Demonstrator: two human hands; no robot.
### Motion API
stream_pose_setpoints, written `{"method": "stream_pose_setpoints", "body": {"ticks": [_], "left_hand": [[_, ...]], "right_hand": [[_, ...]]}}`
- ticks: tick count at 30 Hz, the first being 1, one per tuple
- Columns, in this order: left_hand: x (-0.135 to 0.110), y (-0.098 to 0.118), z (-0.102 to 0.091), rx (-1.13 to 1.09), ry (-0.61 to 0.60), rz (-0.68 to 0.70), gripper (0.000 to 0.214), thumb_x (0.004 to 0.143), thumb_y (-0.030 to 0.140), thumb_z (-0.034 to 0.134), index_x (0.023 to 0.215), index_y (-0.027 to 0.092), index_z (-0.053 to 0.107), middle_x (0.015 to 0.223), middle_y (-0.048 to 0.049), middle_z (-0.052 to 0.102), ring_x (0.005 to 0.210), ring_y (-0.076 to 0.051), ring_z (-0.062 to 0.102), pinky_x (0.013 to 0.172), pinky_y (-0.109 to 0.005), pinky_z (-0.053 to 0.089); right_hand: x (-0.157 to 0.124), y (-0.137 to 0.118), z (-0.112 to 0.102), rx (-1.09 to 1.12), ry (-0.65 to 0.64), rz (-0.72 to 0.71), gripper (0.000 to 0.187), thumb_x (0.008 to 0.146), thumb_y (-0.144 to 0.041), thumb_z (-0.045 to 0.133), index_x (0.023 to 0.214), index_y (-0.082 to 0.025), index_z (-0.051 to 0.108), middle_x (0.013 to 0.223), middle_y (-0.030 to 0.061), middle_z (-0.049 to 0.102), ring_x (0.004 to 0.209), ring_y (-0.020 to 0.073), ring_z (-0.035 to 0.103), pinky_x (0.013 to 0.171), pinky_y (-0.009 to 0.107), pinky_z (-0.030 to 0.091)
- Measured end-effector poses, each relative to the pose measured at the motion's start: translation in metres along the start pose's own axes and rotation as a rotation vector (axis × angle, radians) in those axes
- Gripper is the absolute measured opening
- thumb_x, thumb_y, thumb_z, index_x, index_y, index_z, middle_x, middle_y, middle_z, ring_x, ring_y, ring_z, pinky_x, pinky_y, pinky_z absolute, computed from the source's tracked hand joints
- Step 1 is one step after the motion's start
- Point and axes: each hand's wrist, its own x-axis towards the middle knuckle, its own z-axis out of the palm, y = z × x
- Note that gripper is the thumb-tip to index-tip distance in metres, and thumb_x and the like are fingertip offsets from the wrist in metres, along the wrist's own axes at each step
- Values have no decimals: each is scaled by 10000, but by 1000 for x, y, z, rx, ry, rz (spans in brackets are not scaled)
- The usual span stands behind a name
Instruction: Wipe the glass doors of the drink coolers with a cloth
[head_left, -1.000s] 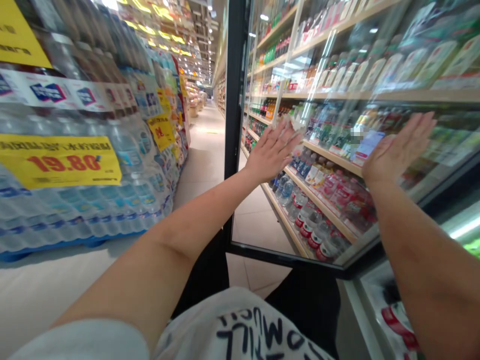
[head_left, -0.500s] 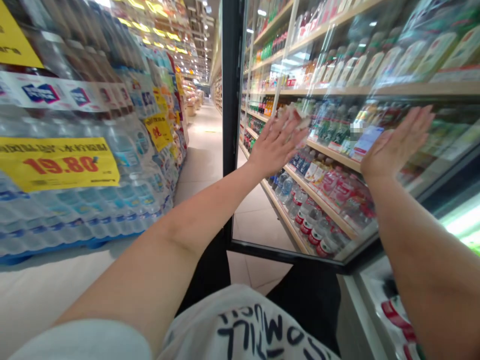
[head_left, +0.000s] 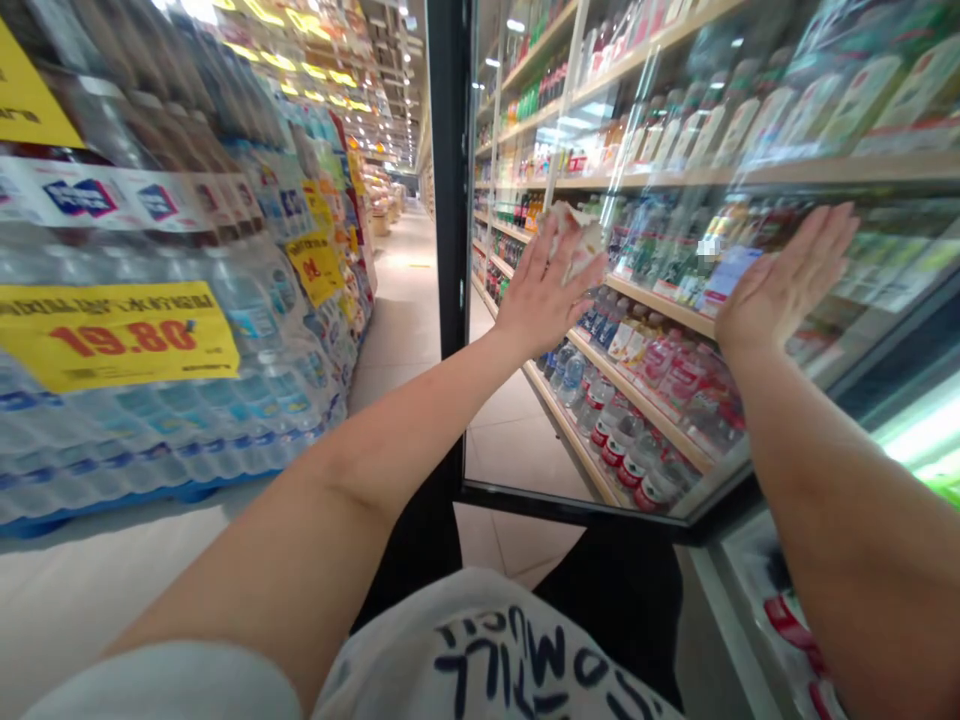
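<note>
My left hand holds a crumpled whitish cloth with reddish-brown patches against the glass door. Its fingers reach over the cloth, which sticks out past the fingertips. Farther right, my right hand lies with fingers stretched out and close together at the same glass, with nothing in it. Whether its palm presses fully on the pane cannot be made out. The black-framed door stands open in front of me. Behind or mirrored in its glass are shelves of bottled drinks.
To the left rises a stack of shrink-wrapped bottles with a yellow price sign. An aisle runs away between stack and door. At lower right is the lit inside of a cooler. My legs are close below the door's bottom edge.
My left hand has shifted slightly, and more of the cloth shows beyond its fingers. The right hand sits a little farther left. The door stays about where it was.
</note>
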Motion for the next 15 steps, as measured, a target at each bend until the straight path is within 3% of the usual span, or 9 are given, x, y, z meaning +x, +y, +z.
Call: {"method": "stream_pose_setpoints", "body": {"ticks": [3,6,11,13,15], "left_hand": [[-15,10,3,-64,-107,127,598,1027,408,604,1581,295,409,1722,-91,168,1543,-354,-174,1275,-635,153],[-17,7,1,-75,-201,224,599,1050,416,559,1603,287,370,1721,-77,184,1563,-332,-93,1293,-583,156],[0,4,-6,-43,-174,100,658,1049,414,548,1639,268,297,1728,-90,142,1565,-326,-86,1300,-594,100],[-5,12,-4,-46,-174,74,673,1036,436,574,1632,251,320,1724,-115,145,1561,-345,-91,1295,-613,96],[-15,20,-1,-60,-225,136,665,1021,447,607,1613,269,361,1720,-113,166,1563,-357,-65,1294,-608,116]], "right_hand": [[-1,-3,-2,10,0,0,696,1056,-365,142,1649,-3,98,1719,220,105,1613,312,54,1270,574,119],[-3,-6,-4,24,19,8,683,1071,-370,120,1648,-5,126,1717,215,134,1613,305,77,1279,542,121],[-3,-7,-5,25,24,-10,672,1074,-355,161,1646,-5,125,1712,227,137,1614,307,71,1264,560,133],[-3,-7,-6,22,16,-10,670,1073,-349,167,1648,-8,115,1713,228,131,1614,307,64,1263,564,132],[-3,-9,-8,28,20,-2,659,1082,-352,153,1649,-16,128,1715,215,141,1614,298,75,1273,535,122]]}}
